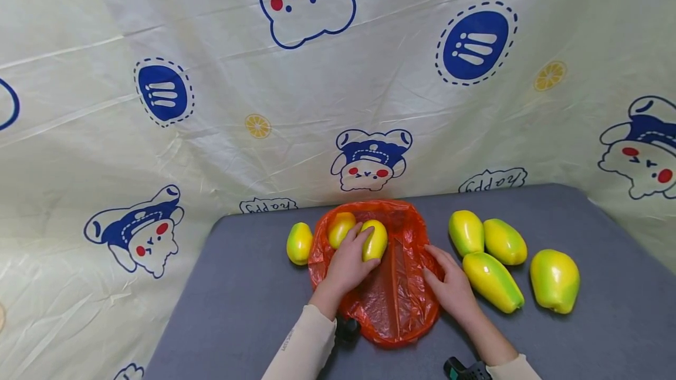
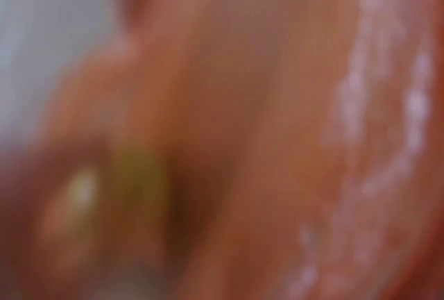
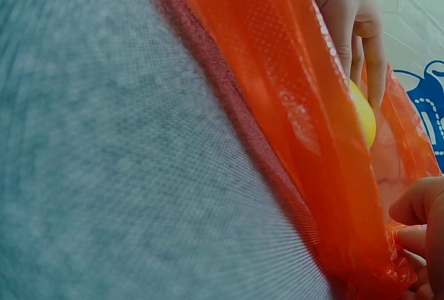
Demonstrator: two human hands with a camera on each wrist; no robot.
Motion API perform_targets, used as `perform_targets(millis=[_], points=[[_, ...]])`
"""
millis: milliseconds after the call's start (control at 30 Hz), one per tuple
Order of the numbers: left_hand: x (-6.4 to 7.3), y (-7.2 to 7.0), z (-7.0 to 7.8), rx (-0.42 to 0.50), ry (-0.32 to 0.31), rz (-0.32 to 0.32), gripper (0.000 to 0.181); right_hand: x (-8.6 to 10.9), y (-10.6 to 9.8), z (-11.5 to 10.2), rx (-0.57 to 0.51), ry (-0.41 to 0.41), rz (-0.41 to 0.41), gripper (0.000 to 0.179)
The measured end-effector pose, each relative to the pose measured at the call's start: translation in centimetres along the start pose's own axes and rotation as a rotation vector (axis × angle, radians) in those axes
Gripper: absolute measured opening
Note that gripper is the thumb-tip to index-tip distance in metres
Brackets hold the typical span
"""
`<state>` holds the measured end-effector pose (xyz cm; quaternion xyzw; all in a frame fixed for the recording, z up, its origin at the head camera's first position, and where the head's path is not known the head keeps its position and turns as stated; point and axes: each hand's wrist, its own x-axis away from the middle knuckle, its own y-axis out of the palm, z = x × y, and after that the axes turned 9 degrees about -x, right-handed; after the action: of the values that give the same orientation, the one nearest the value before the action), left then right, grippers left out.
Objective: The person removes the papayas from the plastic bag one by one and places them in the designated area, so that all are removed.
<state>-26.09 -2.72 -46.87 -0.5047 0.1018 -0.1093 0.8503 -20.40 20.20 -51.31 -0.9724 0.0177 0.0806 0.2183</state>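
A red plastic bag (image 1: pixel 393 286) lies spread with its mouth up on the table. Inside its left part, my left hand (image 1: pixel 348 263) grips a yellow mango (image 1: pixel 376 240), thumb on the near side and fingers over the top. Another mango (image 1: pixel 341 228) rests in the bag just left of it. My right hand (image 1: pixel 453 286) is at the bag's right rim; in the right wrist view its fingers (image 3: pixel 416 203) pinch bunched red plastic. That view also shows the left hand's fingers (image 3: pixel 374 57) reaching down to the mango. The left wrist view is a blur of red plastic.
One mango (image 1: pixel 300 244) lies left of the bag. On the right are several yellow-green mangoes, including a long one (image 1: pixel 493 282) near the right hand and a large one (image 1: pixel 555 281) farther right. A printed curtain (image 1: pixel 401 92) hangs behind the grey table (image 1: pixel 237 298).
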Motion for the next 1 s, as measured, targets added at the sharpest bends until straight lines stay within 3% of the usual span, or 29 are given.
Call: perform_targets(millis=[367, 567, 1000], points=[[0.7, -0.1, 0.3, 0.161, -0.017, 0.024, 0.069, 0.1, 0.2, 0.1, -0.006, -0.026, 0.006, 0.054], [1.2, -0.5, 0.8, 0.185, -0.021, 0.033, 0.071, 0.1, 0.1, 0.0, -0.004, -0.024, 0.002, 0.054], [3.6, -2.9, 0.7, 0.346, -0.026, 0.126, 0.074, 0.1, 0.1, 0.1, -0.001, -0.029, 0.001, 0.054]])
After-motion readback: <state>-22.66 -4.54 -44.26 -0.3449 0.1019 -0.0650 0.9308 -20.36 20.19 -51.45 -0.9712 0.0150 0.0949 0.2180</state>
